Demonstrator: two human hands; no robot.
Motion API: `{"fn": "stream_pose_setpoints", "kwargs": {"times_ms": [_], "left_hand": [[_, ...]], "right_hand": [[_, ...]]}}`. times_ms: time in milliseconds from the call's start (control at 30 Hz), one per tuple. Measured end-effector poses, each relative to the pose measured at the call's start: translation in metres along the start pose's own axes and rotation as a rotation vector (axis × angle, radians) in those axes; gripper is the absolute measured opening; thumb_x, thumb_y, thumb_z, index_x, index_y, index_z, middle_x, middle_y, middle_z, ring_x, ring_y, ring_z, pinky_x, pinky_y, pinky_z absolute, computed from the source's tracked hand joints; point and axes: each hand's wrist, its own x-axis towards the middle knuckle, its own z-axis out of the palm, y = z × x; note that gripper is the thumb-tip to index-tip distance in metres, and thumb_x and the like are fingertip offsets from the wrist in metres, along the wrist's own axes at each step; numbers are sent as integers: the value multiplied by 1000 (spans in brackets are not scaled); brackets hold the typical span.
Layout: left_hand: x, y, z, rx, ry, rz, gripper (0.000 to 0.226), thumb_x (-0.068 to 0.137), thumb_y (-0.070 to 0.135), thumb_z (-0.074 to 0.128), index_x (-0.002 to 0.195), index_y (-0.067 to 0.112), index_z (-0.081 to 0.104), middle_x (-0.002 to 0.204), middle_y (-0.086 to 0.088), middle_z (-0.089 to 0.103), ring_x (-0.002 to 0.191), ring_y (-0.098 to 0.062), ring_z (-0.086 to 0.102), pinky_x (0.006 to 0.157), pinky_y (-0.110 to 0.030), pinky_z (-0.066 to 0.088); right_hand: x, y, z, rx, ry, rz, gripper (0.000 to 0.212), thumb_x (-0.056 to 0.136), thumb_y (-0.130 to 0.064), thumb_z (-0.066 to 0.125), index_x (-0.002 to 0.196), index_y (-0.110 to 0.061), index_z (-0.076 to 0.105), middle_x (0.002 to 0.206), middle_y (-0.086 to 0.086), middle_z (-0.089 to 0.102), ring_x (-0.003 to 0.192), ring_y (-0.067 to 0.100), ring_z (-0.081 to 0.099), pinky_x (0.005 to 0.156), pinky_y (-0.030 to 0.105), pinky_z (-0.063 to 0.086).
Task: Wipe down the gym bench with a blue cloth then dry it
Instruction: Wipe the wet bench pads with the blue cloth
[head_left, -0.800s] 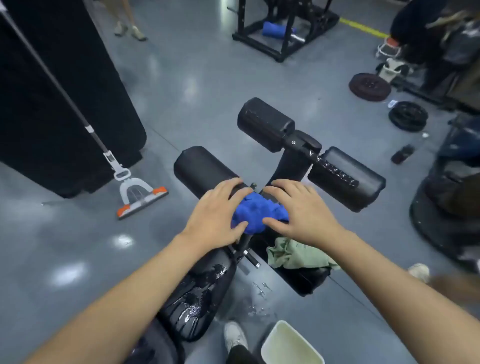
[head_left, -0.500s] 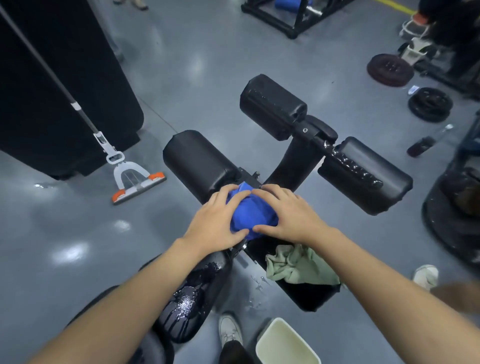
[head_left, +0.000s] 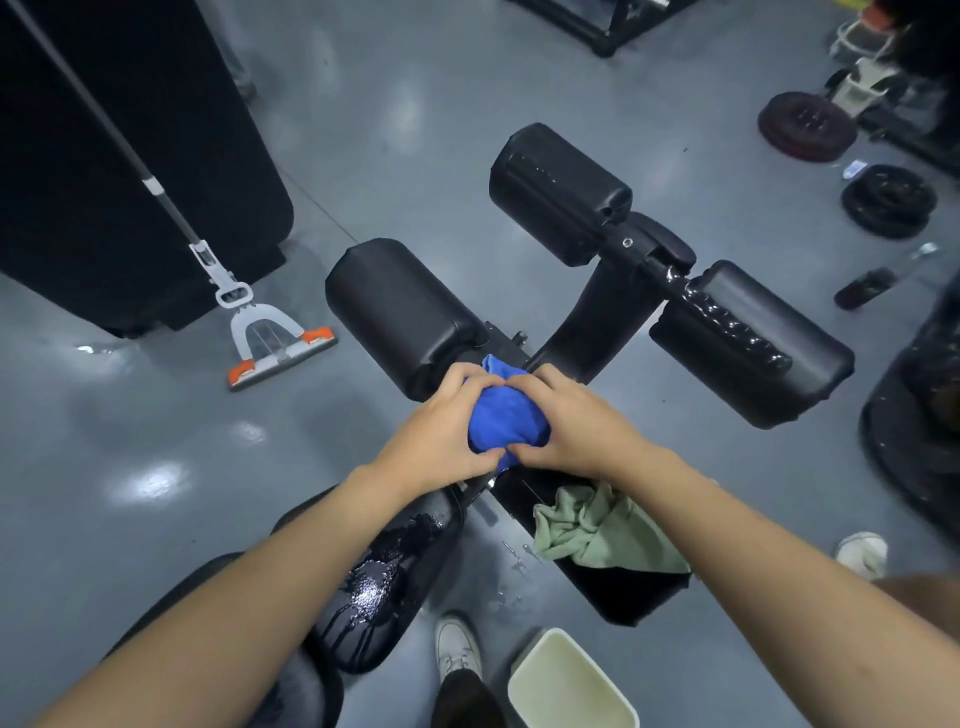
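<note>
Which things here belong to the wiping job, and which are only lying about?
For the job:
- blue cloth, held by left hand and right hand
- gym bench
- green cloth lying on the bench

Lying about:
- mop
- weight plates
- bottle

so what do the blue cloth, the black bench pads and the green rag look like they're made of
Blue cloth: soft, fuzzy, matte, bunching in folds under the left hand and right hand; probably microfibre. Bench pads: smooth black covering with a dull sheen, water beading on top; likely vinyl or faux leather. Green rag: limp, matte, crumpled; some woven or terry fabric.
</note>
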Motion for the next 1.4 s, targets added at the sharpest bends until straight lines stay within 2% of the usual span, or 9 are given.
{"fn": "stream_pose_setpoints", "kwargs": {"times_ms": [200,400,633,700,833,900,1167,1300,1400], "left_hand": [[-30,4,-24,-58,124,27,62,76,28,77,130,33,46,132,20,38,111,2,50,83,-24,49],[-116,-17,-79,-40,235,-40,64,74,30,77,129,37,46,132,24,40,113,2,52,84,-28,50],[-245,-98,-116,-10,376,-162,65,74,26,77,130,34,47,132,21,40,118,-3,52,91,-39,52],[-274,-129,-115,20,413,-198,66,74,26,78,131,33,47,132,21,40,120,-2,51,90,-34,51],[-314,-193,-95,54,467,-226,66,74,22,79,131,32,48,131,19,41,119,2,49,86,-11,41],[-324,-223,-81,63,495,-217,65,73,22,79,131,30,49,130,17,43,117,2,50,84,-8,39],[-334,-320,-21,82,620,-138,63,73,28,76,129,34,49,131,21,42,119,-2,52,84,-41,54],[-330,-357,4,75,665,-85,61,74,30,76,129,33,50,131,19,43,122,-1,50,88,-41,53],[-325,-383,24,72,678,-18,60,73,31,74,129,29,52,130,16,46,121,-4,53,91,-41,52]], "right_hand": [[-4,-36,-6,55,92,-54,64,76,-36,74,135,-26,52,110,-3,50,95,21,57,77,28,41],[-1,-126,8,51,101,-214,66,76,-41,70,137,-27,50,112,-4,49,95,22,57,81,32,47],[27,-245,99,73,57,-416,66,78,-48,65,139,-28,49,119,-5,50,101,24,59,81,31,44],[37,-268,133,79,43,-465,65,81,-42,70,140,-27,49,120,-4,50,102,24,58,80,28,41],[58,-295,201,93,27,-554,64,81,-40,72,139,-26,49,116,-4,49,97,24,58,83,36,49],[69,-298,233,88,31,-577,64,81,-39,72,139,-26,49,115,-5,49,96,23,57,83,38,51],[103,-285,335,141,103,-634,62,77,-44,66,136,-29,53,120,-11,51,108,15,57,89,39,52],[119,-274,367,105,124,-651,61,78,-44,66,136,-30,53,124,-11,51,123,12,51,99,30,45],[124,-265,392,61,167,-673,61,77,-42,67,134,-27,55,119,-15,51,119,12,52,97,29,45]]}}
